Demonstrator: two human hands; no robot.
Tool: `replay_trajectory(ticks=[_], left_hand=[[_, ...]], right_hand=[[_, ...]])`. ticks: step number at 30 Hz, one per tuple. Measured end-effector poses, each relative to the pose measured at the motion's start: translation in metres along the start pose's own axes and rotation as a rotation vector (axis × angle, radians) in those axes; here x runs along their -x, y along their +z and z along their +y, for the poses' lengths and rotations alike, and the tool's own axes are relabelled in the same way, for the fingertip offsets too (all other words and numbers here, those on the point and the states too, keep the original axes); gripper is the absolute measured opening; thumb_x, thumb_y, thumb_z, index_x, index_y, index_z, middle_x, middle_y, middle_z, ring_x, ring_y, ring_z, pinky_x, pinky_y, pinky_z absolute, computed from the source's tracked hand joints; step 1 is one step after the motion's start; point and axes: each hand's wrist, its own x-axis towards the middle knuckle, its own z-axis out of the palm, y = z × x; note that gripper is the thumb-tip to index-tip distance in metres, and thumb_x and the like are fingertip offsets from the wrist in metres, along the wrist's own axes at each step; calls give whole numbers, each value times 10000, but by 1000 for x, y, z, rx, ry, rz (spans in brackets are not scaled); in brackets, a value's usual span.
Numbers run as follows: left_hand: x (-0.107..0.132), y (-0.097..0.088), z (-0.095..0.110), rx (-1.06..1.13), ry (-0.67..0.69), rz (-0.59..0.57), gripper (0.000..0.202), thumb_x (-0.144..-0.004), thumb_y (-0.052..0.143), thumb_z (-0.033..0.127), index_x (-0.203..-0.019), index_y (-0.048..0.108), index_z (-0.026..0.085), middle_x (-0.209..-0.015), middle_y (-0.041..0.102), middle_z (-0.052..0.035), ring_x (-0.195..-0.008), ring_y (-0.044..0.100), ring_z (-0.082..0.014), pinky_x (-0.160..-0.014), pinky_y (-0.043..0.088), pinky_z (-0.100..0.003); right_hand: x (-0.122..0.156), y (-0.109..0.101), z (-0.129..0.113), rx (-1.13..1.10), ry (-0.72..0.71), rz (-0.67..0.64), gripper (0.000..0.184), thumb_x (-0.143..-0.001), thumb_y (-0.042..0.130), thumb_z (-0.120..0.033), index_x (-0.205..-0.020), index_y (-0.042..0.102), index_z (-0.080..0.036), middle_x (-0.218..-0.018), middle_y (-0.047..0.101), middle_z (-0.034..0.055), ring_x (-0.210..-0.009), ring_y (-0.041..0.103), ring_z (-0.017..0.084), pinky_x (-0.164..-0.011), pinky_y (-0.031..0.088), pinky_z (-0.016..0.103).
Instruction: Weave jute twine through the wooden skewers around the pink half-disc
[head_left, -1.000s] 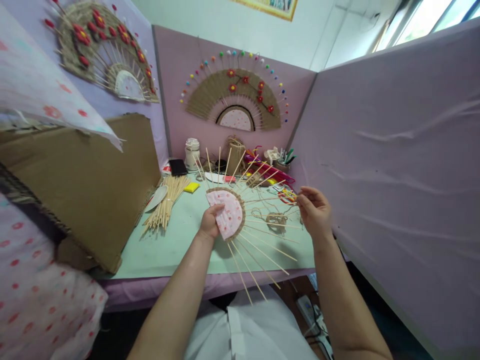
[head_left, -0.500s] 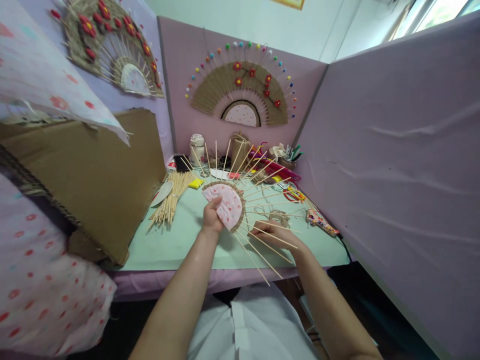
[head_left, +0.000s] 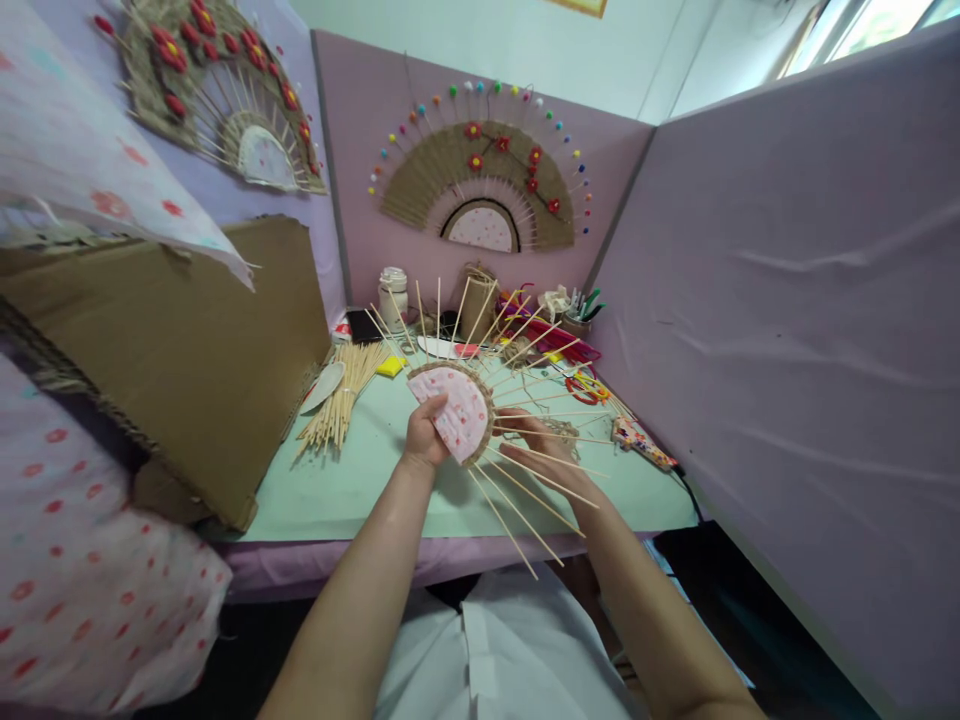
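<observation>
My left hand point(head_left: 426, 432) is closed on the lower left edge of a half-round fan frame point(head_left: 459, 405), thumb on its front. Pink flower-print cloth covers the half-round, and a twine border runs along its curve. Thin wooden sticks point(head_left: 536, 492) fan out from that curve, up, right and down towards me. My right hand point(head_left: 544, 450) is among the right-hand sticks, close to the twine border. Its thumb and fingers are apart, partly hidden by the sticks, and I make out nothing held. A loose tangle of twine point(head_left: 564, 432) lies behind that hand.
A bundle of sticks point(head_left: 337, 412) and a cardboard box point(head_left: 172, 370) are at left. A glue gun point(head_left: 643, 444) and scissors point(head_left: 586, 388) lie at right. Behind stand a jar point(head_left: 393, 298) and a twine roll point(head_left: 480, 305). A finished fan point(head_left: 420, 185) hangs on the back panel.
My right hand has moved up slightly along the sticks, and its fingers have gone from pinched together to apart. The fan frame has shifted a little in my left hand.
</observation>
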Motion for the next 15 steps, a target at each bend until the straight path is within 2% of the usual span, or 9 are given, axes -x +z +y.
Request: replay_trajectory(ticks=[3, 7, 10, 15], left_hand=[[1, 0, 1, -4, -6, -1, 354, -689, 541, 168, -1024, 620, 82, -915, 709, -124, -984, 626, -285, -956, 419, -454], [1, 1, 0, 8, -6, 22, 376, -694, 542, 166, -1054, 610, 83, -910, 712, -116, -994, 622, -280, -956, 422, -445], [1, 1, -1, 11, -17, 13, 412, -706, 532, 178, -1102, 590, 77, -910, 711, -119, -1006, 616, -283, -960, 415, -456], [4, 2, -1, 4, -53, -71, 396, -738, 517, 217, -1094, 588, 59, -957, 698, -146, -1006, 614, -290, -966, 405, -474]], right_hand=[[-6, 12, 5, -77, -8, 130, 370, -739, 639, -379, -1079, 592, -242, -1115, 618, 67, -959, 608, 199, -850, 475, 353], [-6, 17, 9, 49, 19, 290, 221, -782, 572, -386, -915, 687, -252, -1004, 672, 59, -904, 616, 225, -789, 489, 365], [-3, 14, 11, 140, 12, 293, 212, -786, 567, -376, -901, 708, -267, -975, 687, 53, -906, 617, 243, -786, 489, 383], [1, 12, 16, 118, 10, 308, 236, -791, 567, -395, -929, 707, -264, -1002, 682, 54, -915, 615, 238, -791, 487, 379]])
